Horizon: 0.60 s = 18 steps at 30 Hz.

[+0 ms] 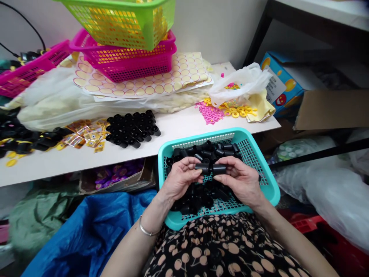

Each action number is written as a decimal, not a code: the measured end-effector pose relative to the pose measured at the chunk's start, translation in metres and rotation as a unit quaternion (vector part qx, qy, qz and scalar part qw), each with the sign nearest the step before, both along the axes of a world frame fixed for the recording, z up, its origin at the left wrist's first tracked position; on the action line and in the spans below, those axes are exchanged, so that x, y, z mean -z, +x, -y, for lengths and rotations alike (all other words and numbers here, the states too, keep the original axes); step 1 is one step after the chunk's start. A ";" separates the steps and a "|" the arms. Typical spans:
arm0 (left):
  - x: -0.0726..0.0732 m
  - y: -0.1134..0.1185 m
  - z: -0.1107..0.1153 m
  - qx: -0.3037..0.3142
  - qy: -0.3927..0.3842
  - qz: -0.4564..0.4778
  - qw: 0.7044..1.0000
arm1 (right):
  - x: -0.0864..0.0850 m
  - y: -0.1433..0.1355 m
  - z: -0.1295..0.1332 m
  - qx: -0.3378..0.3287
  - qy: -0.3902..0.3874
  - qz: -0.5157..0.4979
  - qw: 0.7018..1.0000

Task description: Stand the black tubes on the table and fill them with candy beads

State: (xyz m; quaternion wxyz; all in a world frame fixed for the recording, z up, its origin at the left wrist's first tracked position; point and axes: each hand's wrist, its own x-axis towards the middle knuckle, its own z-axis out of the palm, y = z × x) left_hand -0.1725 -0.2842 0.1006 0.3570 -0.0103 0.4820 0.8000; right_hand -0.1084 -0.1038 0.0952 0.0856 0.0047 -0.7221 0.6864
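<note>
Left hand (184, 173): thumb and fingers pinch one black tube (202, 168). Right hand (240, 177): same kind of grip on a second black tube (219, 169). Count in hand: 2, one each. Both tubes lie at my fingertips, roughly in line, inner ends facing; I cannot tell whether they touch. I hold them above 1 teal basket (273, 188), at my front. Loose tubes (196, 200) lie jumbled in it below my hands, too overlapped to count.

On the bench (173, 123), beyond my left hand: 1 cluster of upright tubes (132, 129), several rows, exact number unclear. Beyond the teal basket: 1 heap of pink beads (211, 114), uncounted, beside a group of yellow rings (236, 111), partly covered. Farther back: 1 green basket (148, 29), stacked over pink basketwork (135, 69); one basket or two, I cannot tell.
</note>
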 end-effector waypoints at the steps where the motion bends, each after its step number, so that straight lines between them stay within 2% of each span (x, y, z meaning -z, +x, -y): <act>1: 0.000 0.001 -0.002 -0.001 -0.005 -0.006 1.000 | -0.001 0.000 0.000 0.000 0.033 -0.011 0.999; 4: -0.002 0.004 -0.007 -0.010 -0.010 -0.007 1.000 | -0.002 -0.002 0.003 0.005 0.161 -0.073 0.984; 7: -0.002 0.007 -0.011 -0.034 -0.004 0.018 0.999 | 0.004 -0.003 0.006 0.025 0.277 -0.165 0.946; 9: -0.001 0.008 -0.011 -0.047 0.002 0.033 0.998 | 0.012 -0.005 0.008 0.006 0.331 -0.202 0.922; 12: 0.002 0.007 -0.005 -0.054 0.006 0.040 0.998 | 0.021 -0.014 0.011 -0.033 0.367 -0.232 0.900; 15: 0.001 0.006 0.008 -0.013 -0.007 0.011 1.000 | 0.018 -0.027 0.017 -0.067 0.384 -0.286 0.875; 18: -0.007 0.005 0.026 0.027 -0.041 -0.042 0.998 | 0.007 -0.039 0.026 -0.102 0.444 -0.354 0.817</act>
